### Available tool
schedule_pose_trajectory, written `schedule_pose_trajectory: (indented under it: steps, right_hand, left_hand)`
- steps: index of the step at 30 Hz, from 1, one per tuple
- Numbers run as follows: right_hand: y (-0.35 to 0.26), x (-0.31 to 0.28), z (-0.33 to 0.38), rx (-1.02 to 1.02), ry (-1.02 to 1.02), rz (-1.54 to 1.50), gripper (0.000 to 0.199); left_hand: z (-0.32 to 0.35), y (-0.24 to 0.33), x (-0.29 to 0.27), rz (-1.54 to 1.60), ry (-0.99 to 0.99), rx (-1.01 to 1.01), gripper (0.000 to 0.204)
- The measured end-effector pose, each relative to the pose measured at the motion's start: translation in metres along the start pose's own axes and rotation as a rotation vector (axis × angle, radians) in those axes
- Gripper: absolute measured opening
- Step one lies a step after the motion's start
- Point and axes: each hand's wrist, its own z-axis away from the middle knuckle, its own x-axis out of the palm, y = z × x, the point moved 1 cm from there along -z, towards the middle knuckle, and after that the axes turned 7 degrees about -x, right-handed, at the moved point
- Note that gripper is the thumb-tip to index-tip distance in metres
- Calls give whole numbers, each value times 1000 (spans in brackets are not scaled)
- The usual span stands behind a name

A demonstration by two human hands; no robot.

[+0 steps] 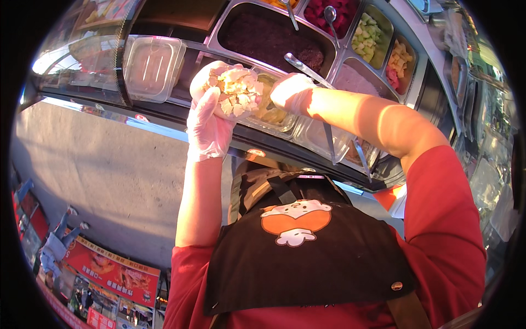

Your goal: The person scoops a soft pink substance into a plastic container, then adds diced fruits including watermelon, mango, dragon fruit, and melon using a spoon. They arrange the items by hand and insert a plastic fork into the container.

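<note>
My left hand [210, 129], in a clear glove, is closed around a round, pale food portion [236, 90] heaped with whitish flakes and yellow bits. Whether a bowl or wrap lies beneath the heap is hidden. Just to its right my right hand [293, 93], also gloved, reaches over a clear tub [272, 116] of yellowish-green pieces. Its fingers are bunched at the tub, and anything they pinch is hidden. A metal spoon handle [308, 69] slants close above this hand, out of the large tray of dark red-brown paste [257, 33].
Metal trays of magenta cubes [323, 19], pale green cubes [366, 35] and orange-yellow pieces [400, 57] stand at the far right. A lidded clear box [153, 68] sits at the left. Utensil handles [360, 156] stick out over the counter's near edge. Grey pavement [109, 164] lies beyond at left.
</note>
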Motion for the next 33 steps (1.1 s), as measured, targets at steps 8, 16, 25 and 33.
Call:
schedule_pose_trajectory:
  steps: [8,16,25,33]
  right_hand:
    - [11,29,4,-63,-32,-212,24]
    - [40,9,32,-17,-24,-570,38]
    - [-26,-14,146,-111,869,-424,15]
    - [-90,-3,155,11,833,-890,18]
  left_hand:
    - [2,-1,6,66,30,-35,55]
    - [4,7,-22,88,-23,-93,64]
    - [8,-12,6,-212,61,54,56]
    - [2,-38,54,-306,95,241,58]
